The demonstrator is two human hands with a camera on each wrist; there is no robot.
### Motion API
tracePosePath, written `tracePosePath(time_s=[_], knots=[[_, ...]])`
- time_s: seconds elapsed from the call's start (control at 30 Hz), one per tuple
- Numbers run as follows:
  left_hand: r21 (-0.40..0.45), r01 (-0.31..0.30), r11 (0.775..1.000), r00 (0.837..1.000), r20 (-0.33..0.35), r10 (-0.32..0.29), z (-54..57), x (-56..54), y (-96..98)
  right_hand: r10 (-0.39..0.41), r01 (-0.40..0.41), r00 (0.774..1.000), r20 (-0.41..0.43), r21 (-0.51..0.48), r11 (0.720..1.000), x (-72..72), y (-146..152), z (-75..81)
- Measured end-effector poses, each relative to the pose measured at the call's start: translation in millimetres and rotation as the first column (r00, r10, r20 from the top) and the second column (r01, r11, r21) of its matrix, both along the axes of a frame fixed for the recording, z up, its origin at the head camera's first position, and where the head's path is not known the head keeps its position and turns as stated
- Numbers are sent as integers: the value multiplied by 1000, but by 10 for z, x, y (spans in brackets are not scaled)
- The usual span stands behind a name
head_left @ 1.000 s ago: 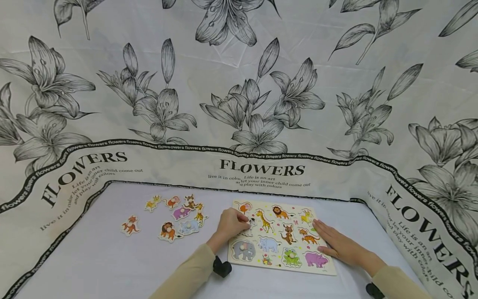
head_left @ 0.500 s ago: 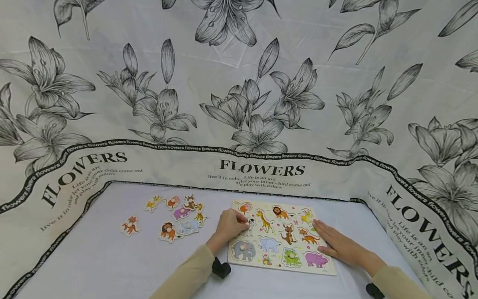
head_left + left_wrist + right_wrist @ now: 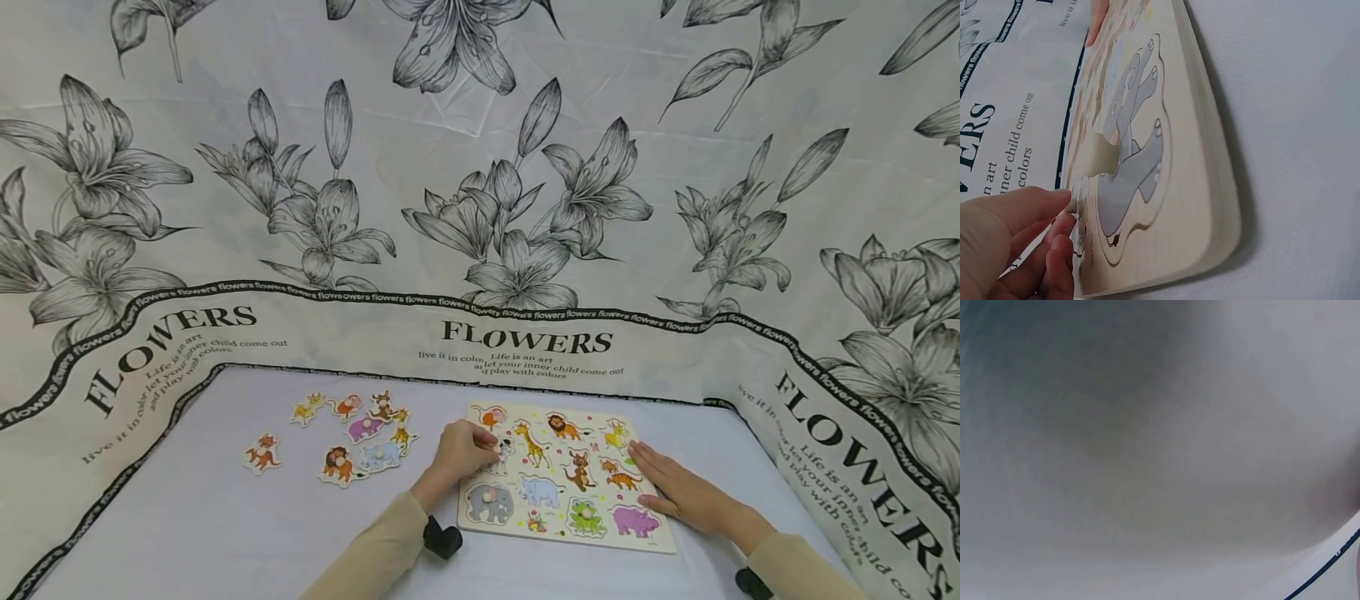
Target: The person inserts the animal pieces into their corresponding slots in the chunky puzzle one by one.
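A wooden animal peg puzzle board lies on the white cloth. At its left side my left hand pinches the small knob of a black-and-white animal puzzle piece between thumb and fingertips. That piece lies at its place on the board, partly hidden by the fingers. Just nearer me is the grey elephant piece with its round knob, large in the left wrist view. The green frog piece also has a knob and sits in the board. My right hand rests on the board's right edge with fingers straight.
Left of the board lie several loose pieces: a lion, a blue rhino, a purple hippo, a giraffe and others, some overlapping. A tiger piece lies apart. A flower-printed cloth rises behind. The right wrist view is mostly blurred.
My left hand has shifted very slightly left, and more of the black-and-white piece shows beside the fingers. The right hand and the loose pieces have stayed put.
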State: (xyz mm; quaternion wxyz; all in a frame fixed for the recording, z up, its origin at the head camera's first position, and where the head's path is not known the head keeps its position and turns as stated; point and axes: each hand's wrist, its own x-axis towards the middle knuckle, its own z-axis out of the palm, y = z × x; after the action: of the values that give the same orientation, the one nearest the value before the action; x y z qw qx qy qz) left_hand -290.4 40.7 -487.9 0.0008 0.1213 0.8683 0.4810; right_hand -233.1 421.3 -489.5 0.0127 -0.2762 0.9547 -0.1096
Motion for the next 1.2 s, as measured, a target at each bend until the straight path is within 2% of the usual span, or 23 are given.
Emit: tracePosePath(time_s=[0.27,0.6,0.93,1.2], knots=[[2,22,1000,999,26,-23,52,27,-55,-5,5,999,34,6,1000,2,3,6],[56,9,998,1000,-25,-8,48,65,-159,18,-18,1000,8,20,1000,-11,27,-30],[34,-38,999,999,-22,38,72,78,-339,21,-21,1000,4,13,1000,-7,31,-37],[44,-90,995,996,-4,90,99,18,-534,28,-28,1000,-13,13,1000,-12,42,-50]])
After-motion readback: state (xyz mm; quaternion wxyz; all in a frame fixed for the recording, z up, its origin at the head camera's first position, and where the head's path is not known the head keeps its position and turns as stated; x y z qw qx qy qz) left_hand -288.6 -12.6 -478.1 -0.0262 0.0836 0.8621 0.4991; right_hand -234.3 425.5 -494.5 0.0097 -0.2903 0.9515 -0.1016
